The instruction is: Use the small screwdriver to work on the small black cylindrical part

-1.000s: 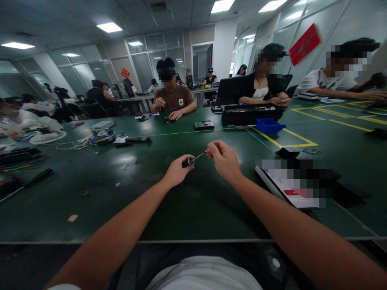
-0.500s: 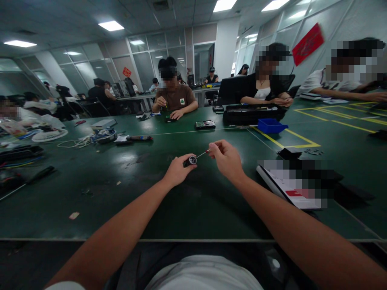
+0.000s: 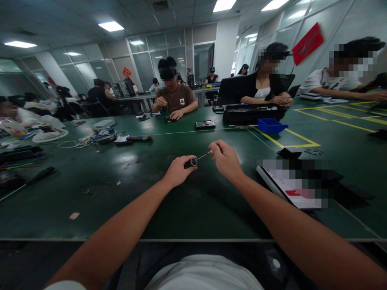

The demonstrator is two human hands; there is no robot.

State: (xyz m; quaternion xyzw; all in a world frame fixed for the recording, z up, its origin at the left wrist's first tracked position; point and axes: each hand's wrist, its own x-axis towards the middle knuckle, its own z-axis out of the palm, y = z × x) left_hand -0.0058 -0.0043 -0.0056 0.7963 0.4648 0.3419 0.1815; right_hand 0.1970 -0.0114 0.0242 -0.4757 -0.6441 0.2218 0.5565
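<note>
Above the green table [image 3: 193, 209], my left hand [image 3: 177, 170] is closed on a small black cylindrical part [image 3: 192, 162] with a silvery ring at its end. My right hand [image 3: 226, 161] pinches the red handle of a thin screwdriver [image 3: 204, 155]. The screwdriver's shaft slants down to the left, its tip at the ringed end of the part. Whether the tip is inside the part or only against it, I cannot tell.
To the right lies a white-and-black box or booklet [image 3: 290, 189], partly blurred. Ahead are a hard drive [image 3: 204, 124] and a blue bin [image 3: 272, 126]. Cables [image 3: 77, 141] and a dark tool [image 3: 140, 138] lie left. A person [image 3: 175, 96] works across the table.
The black part and the screwdriver have shifted very slightly, and the part's ringed end is turned a little. Both hands keep their holds.
</note>
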